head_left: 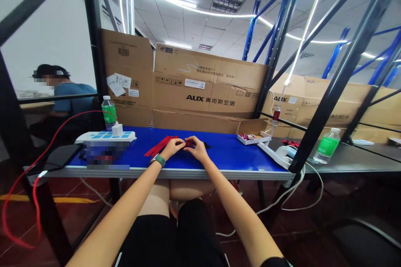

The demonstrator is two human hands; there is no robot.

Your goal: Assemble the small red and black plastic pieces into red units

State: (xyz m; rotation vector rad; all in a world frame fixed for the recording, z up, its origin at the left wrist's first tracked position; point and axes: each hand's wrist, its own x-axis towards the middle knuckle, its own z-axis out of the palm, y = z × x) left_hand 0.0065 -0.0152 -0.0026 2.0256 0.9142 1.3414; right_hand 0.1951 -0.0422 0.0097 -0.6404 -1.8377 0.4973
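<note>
Over the blue tabletop, my left hand and my right hand are close together, thumbs and fingers pinched. Between the fingertips is a small dark red piece, mostly covered by the fingers; its exact kind is too small to tell. Several flat red ribbon strips lie on the table just left of my left hand. Something black lies right behind my right hand, partly hidden by it. A watch with a green strap is on my left wrist.
A white power strip with a plugged-in charger, a green-labelled bottle and a dark phone are at left. An open small box stands at right, beside another power strip. Cardboard walls the back. A person sits far left.
</note>
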